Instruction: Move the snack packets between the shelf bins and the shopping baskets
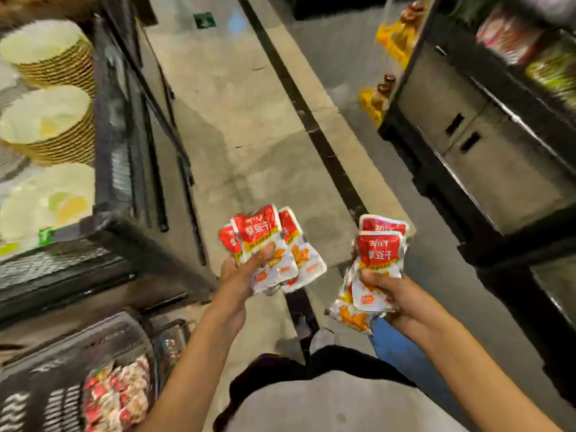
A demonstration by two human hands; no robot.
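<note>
My left hand [241, 277] grips a fan of red-and-white snack packets [274, 244] over the aisle floor, thumb pressed on their lower halves. My right hand [394, 296] holds a second bunch of the same red-and-white packets [378, 254], some of them hanging below the fingers. A black shopping basket [40, 369] at the lower left holds a heap of pink-and-red packets [117, 397]. On the left shelf stand round wicker bins [62, 70] with pale contents. Both hands are out in the aisle, apart from basket and bins.
A dark shelf unit [124, 151] runs along the left. On the right stands a black rack with steel cabinet doors [467, 145] and blurred colourful packs [511, 39] on top. A black strip [311, 120] crosses the concrete floor. My legs and a shoe [321, 339] show below.
</note>
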